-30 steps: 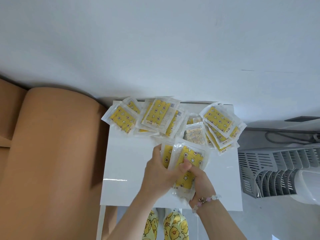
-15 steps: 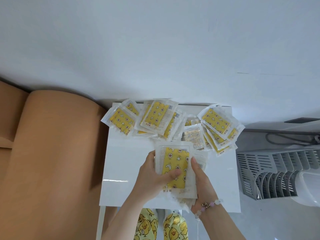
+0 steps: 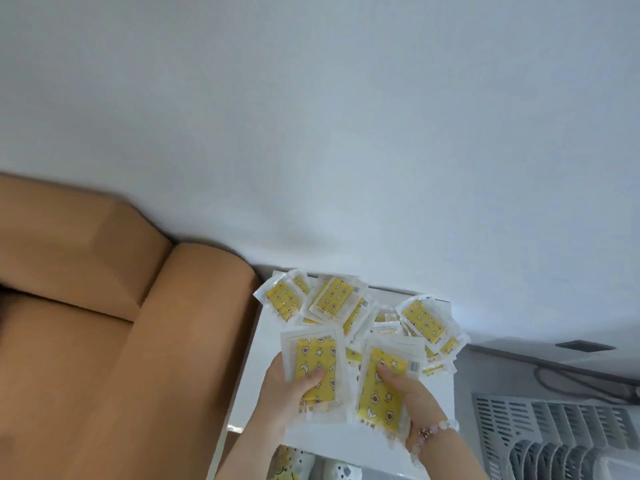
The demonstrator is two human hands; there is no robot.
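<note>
Our left hand (image 3: 289,393) pinches a single packet (image 3: 311,355), with the thumb (image 3: 313,375) pressed on its yellow face and the fingers curled behind it. Our right hand (image 3: 417,400) grips a stack of packets (image 3: 381,393) the same way, thumb on top. Both are held just above the near part of the tabletop (image 3: 263,344), side by side and slightly apart.

We judge the step to be sorting: one packet is taken off the stack to be checked or laid aside. To do it well, we should:
- hold the single packet by its lower half so the print shows;
- grip the stack firmly enough that the slippery film sleeves do not fan out;
- set the single one down squarely, well away from the loose packets (image 3: 332,301) heaped along the far edge, so sorted and unsorted ones do not mix.

The loose packets at the left seem to overhang the tabletop's corner beside the sofa (image 3: 104,341) and could slide off if nudged.

Much escapes us. The fingers under both packets are hidden, and we cannot tell how many packets the stack holds. The small print and the barcode are too blurred to read. The heap overlaps itself, which hides its count. A bracelet (image 3: 437,427) circles the right wrist, and the grille (image 3: 554,434) at the right is cut off by the frame.
</note>
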